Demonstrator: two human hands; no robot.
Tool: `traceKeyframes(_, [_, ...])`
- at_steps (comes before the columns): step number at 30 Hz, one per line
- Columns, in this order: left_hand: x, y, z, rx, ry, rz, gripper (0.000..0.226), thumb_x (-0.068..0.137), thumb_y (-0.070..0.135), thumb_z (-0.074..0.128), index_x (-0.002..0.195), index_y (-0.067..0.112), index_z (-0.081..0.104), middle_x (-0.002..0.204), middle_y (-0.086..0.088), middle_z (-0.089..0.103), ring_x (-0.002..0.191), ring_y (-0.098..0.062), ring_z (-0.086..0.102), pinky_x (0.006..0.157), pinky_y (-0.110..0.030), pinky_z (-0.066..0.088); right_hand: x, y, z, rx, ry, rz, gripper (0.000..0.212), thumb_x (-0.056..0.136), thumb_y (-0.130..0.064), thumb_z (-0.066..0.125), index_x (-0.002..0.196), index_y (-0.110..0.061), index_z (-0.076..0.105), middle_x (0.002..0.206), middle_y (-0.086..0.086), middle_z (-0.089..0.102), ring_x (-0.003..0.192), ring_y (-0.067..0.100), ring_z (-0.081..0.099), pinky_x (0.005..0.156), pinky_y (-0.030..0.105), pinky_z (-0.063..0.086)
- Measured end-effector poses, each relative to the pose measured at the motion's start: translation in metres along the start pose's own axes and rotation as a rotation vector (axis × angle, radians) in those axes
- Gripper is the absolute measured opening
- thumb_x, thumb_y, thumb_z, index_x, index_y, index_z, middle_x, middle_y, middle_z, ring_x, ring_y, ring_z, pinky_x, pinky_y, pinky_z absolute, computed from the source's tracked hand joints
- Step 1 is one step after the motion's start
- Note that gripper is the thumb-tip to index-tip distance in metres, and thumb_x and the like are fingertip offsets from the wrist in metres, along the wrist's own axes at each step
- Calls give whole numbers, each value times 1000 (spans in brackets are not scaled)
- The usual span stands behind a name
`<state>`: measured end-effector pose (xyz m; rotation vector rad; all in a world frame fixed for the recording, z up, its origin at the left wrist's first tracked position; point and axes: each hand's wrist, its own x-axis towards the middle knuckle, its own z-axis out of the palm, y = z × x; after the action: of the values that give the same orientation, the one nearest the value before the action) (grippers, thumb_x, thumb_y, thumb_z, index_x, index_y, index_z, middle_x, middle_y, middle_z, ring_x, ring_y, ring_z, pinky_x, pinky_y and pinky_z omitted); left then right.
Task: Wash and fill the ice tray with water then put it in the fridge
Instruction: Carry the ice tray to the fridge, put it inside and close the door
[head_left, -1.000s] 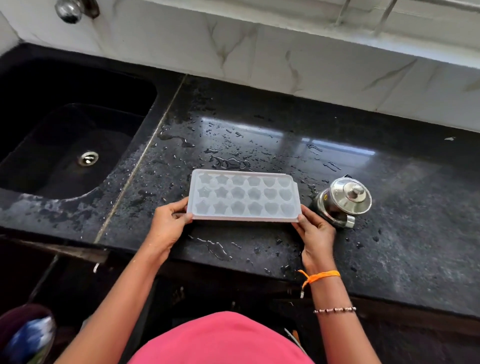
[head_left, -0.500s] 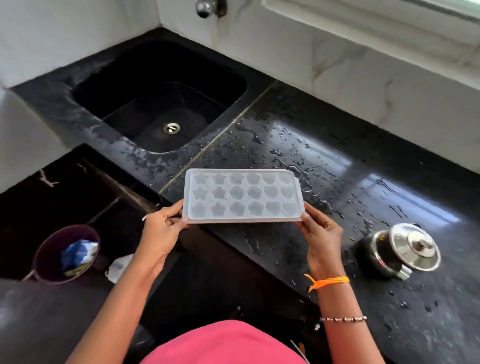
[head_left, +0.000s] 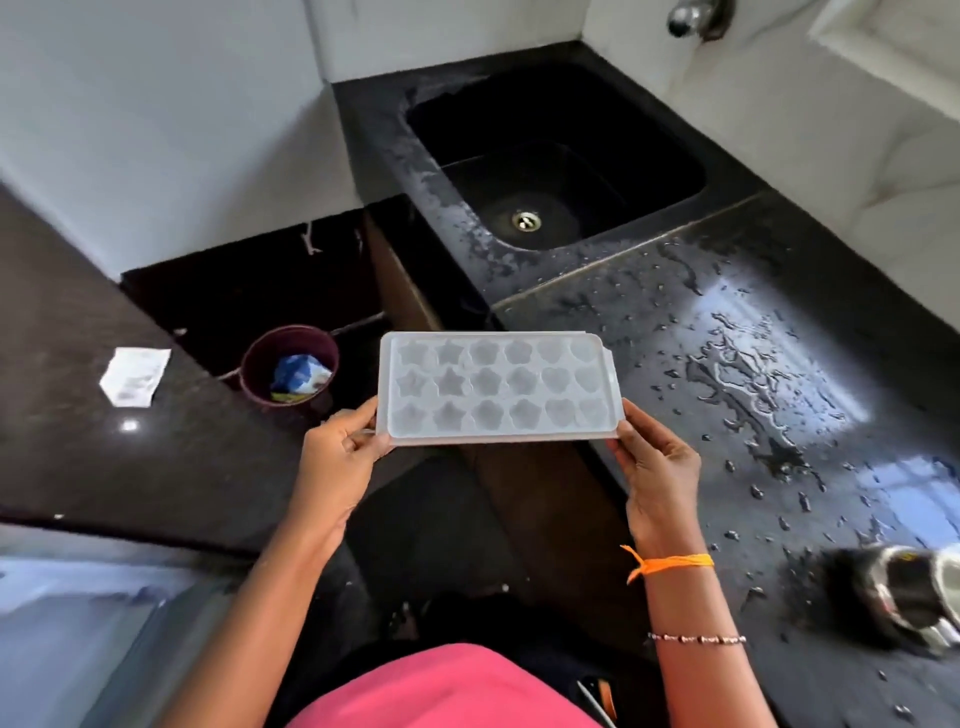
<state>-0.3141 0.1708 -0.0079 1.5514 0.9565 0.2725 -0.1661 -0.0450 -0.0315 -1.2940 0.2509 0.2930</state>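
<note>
Translucent ice tray (head_left: 498, 387) pinched by fingers (head_left: 363, 415).

One ice tray (head_left: 500, 387) with eighteen moulded cavities (three rows of six). Two hands: left hand (head_left: 340, 457), right hand (head_left: 657, 475). One sink (head_left: 550, 150), one bucket (head_left: 288, 369), one steel pot (head_left: 906, 592).

Ice tray (head_left: 500, 388) held level in air off the surface (head_left: 727, 395) edge, one grip at each short end: left hand (head_left: 340, 457), right hand (head_left: 657, 475). Open air beneath the tray. Sink (head_left: 550, 171) basin unobstructed. Surface right of tray wet, open; steel pot (head_left: 904, 597) stands far right. Bucket (head_left: 288, 371) on floor below-left.
</note>
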Motion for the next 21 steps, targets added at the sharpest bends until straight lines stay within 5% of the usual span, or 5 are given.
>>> traceKeyframes(5, [-31,-21,-27,3,108,-41,49,88,-6,55,130,19,54,104,2,60,81,-8,59,79,-14,46,-25,8,13,-47,-103,34,20,86,3,57,100,-6,66,96,6,69,88,13,67,69,16,54])
traceKeyframes(11, [-59,-43,-50,-31,232,-84,49,88,-8,54,131,16,53,98,4,60,80,-5,60,62,-1,44,-37,18,28,-120,-239,78,25,86,2,57,110,-2,64,90,0,73,88,13,69,71,18,55])
traceKeyframes(21, [-115,-68,-58,-134,525,-194,51,88,-6,55,129,24,54,103,-3,64,81,-3,56,86,-20,42,-39,26,68,-263,-563,176,26,87,0,56,113,-4,63,98,4,71,91,13,68,73,18,56])
